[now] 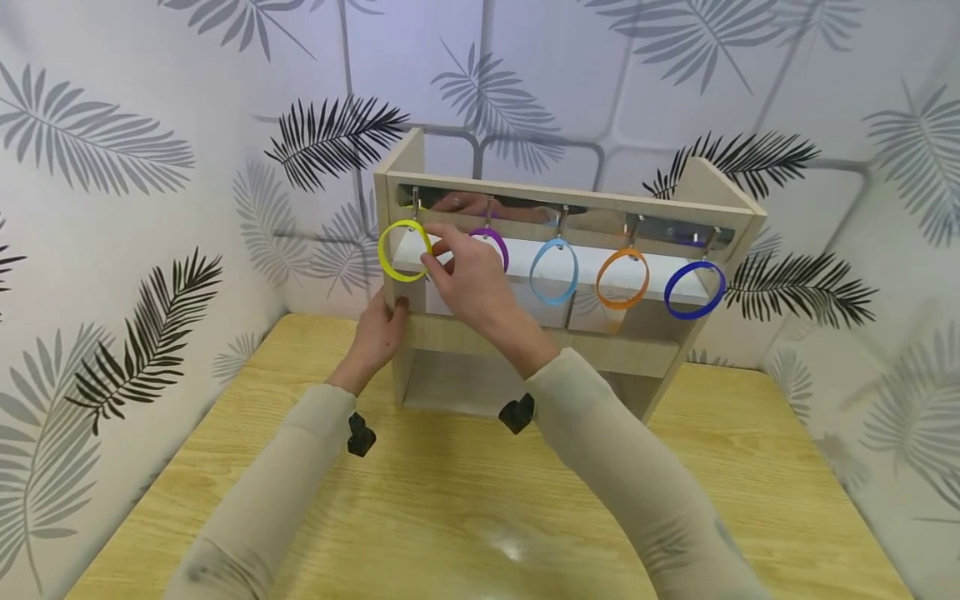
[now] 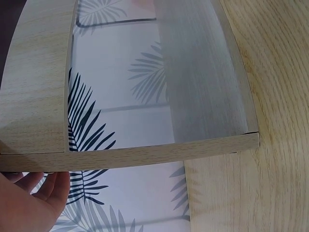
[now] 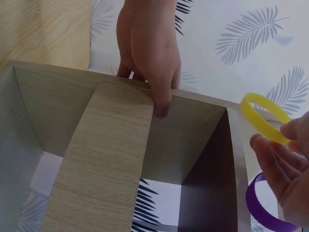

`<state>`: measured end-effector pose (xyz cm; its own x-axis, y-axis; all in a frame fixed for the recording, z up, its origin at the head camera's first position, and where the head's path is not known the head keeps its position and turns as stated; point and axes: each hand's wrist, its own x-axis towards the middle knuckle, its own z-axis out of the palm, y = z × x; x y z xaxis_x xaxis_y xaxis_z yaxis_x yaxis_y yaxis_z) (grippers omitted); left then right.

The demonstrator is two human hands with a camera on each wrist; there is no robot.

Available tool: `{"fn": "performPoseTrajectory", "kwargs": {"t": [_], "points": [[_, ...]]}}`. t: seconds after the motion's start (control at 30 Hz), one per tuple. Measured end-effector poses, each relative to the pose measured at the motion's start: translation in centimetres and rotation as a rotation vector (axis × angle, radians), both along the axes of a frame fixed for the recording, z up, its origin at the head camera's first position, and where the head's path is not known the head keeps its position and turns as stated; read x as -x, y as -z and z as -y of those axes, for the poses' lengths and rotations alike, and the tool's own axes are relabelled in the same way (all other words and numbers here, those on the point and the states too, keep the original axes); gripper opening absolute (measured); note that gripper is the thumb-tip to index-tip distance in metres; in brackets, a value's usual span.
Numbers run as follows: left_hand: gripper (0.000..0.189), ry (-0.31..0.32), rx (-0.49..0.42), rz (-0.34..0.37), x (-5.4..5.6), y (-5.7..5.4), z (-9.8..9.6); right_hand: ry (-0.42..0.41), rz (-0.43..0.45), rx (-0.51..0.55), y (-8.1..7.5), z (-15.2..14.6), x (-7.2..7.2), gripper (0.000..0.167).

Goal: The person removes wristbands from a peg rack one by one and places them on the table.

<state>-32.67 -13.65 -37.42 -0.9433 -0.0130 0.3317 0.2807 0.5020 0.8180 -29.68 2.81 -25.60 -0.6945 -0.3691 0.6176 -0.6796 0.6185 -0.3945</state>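
Note:
My right hand (image 1: pixel 480 279) pinches the right edge of a yellow wristband (image 3: pixel 258 124) between thumb and fingers. The band hangs at the leftmost metal hook (image 1: pixel 416 200) of a wooden shelf unit (image 1: pixel 615 350). With the thumb inside and the other fingers outside, my left hand (image 3: pixel 149 53) grips the unit's left side panel (image 2: pixel 159 151). Just right of the yellow band hangs a purple wristband (image 3: pixel 256 210), partly hidden by my right hand in the head view.
Farther right on the hooks hang a light blue wristband (image 1: pixel 532 271), an orange wristband (image 1: pixel 622 306) and a dark blue wristband (image 1: pixel 693 315). The unit stands on a wood-grain table (image 1: pixel 450 500), close to a leaf-patterned wall (image 1: pixel 540 83).

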Motion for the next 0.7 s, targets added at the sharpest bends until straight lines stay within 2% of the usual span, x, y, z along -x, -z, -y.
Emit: {"fn": "performPoseTrajectory", "kwargs": {"t": [0.37, 0.7], "points": [[0.045, -0.010, -0.006, 0.001, -0.05, 0.03, -0.07, -0.061, 0.007, 0.125, 0.34, -0.03, -0.32, 0.031], [0.043, -0.018, 0.003, -0.020, -0.07, 0.02, -0.22, -0.085, 0.041, 0.187, 0.22, -0.30, -0.73, 0.030]]}}
